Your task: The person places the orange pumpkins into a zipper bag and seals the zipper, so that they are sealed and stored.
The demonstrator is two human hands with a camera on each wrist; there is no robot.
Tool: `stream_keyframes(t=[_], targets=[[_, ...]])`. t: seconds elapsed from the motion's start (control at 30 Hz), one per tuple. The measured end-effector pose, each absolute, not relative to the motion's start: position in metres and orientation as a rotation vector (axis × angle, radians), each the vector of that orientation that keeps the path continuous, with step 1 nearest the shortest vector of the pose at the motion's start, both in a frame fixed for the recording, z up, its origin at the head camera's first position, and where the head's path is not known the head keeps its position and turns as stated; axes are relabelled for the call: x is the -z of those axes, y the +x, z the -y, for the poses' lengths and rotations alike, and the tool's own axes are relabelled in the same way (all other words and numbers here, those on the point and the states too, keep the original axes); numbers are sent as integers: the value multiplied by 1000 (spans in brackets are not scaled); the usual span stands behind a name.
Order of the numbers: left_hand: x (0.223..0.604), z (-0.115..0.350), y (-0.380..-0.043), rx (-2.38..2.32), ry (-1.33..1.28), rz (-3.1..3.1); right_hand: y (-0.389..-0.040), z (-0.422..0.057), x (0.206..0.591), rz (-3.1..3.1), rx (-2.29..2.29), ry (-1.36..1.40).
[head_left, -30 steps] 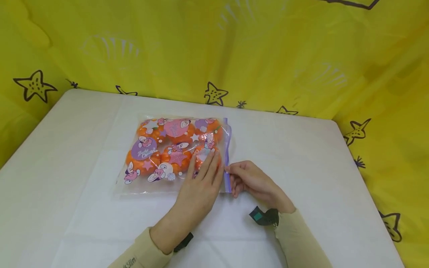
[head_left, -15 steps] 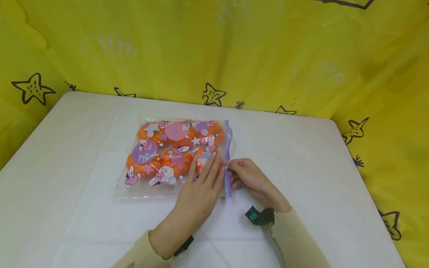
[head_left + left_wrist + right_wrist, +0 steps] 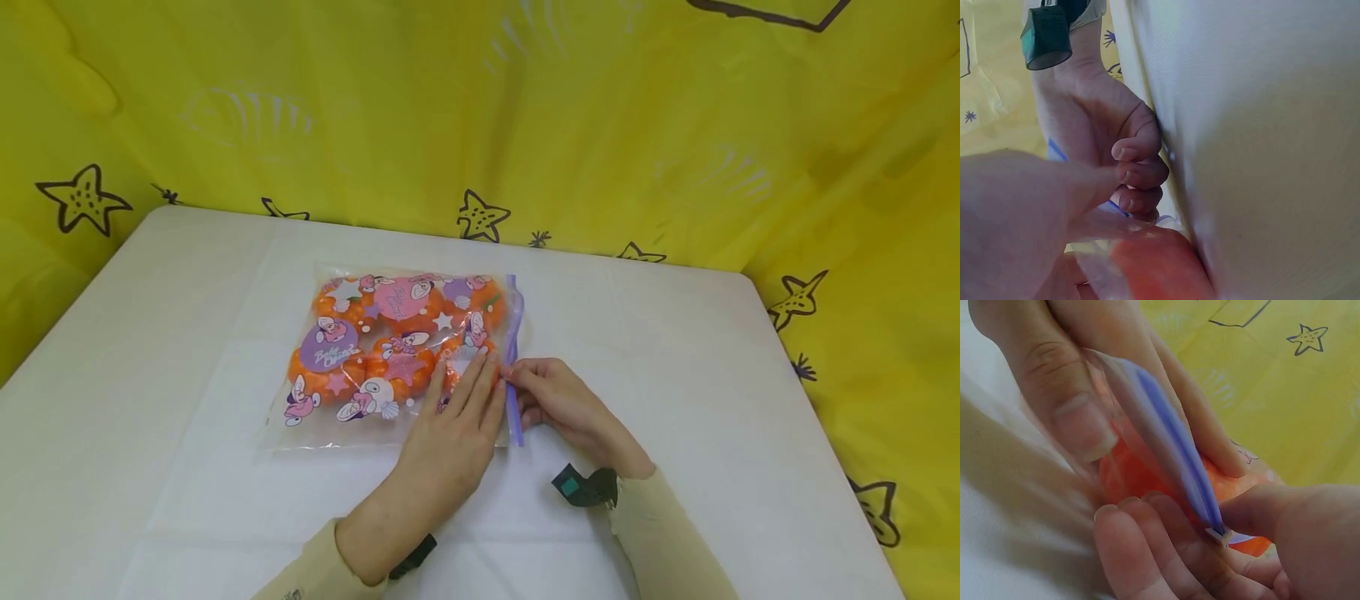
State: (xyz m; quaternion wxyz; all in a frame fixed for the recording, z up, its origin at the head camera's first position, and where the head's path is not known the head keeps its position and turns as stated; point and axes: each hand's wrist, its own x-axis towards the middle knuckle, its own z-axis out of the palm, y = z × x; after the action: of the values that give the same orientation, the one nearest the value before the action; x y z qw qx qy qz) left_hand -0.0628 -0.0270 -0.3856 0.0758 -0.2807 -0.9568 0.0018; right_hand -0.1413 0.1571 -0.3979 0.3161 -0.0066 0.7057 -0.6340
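Note:
A clear printed zipper bag point(image 3: 330, 429) lies flat on the white table, with several round orange things point(image 3: 341, 379) inside it. Its purple zip strip point(image 3: 514, 417) runs down the right side. My left hand point(image 3: 450, 442) rests on the bag near that strip, fingers straight. With thumb and forefinger, my right hand point(image 3: 570, 404) pinches the zip at a small pale slider point(image 3: 1219, 535), seen in the right wrist view. The other right fingers point(image 3: 1129, 550) curl loosely below the strip. In the left wrist view, the left hand point(image 3: 1016, 219) partly covers the bag.
The white table point(image 3: 712, 375) extends on all sides of the bag. A yellow curtain point(image 3: 420, 125) with starfish and shell drawings hangs behind and beside it. Dark bands are on both wrists, the right one point(image 3: 588, 486) plainly visible.
My right hand has slid slightly along the zip strip, toward the far side of the table. The left hand stays on the bag. The whole head view has shifted a little.

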Motion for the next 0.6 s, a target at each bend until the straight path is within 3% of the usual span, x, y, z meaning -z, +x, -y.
stream_keyframes(t=[0.6], targets=[[352, 53, -79, 624, -906, 2898, -147, -160, 355, -2280, 1507, -346]])
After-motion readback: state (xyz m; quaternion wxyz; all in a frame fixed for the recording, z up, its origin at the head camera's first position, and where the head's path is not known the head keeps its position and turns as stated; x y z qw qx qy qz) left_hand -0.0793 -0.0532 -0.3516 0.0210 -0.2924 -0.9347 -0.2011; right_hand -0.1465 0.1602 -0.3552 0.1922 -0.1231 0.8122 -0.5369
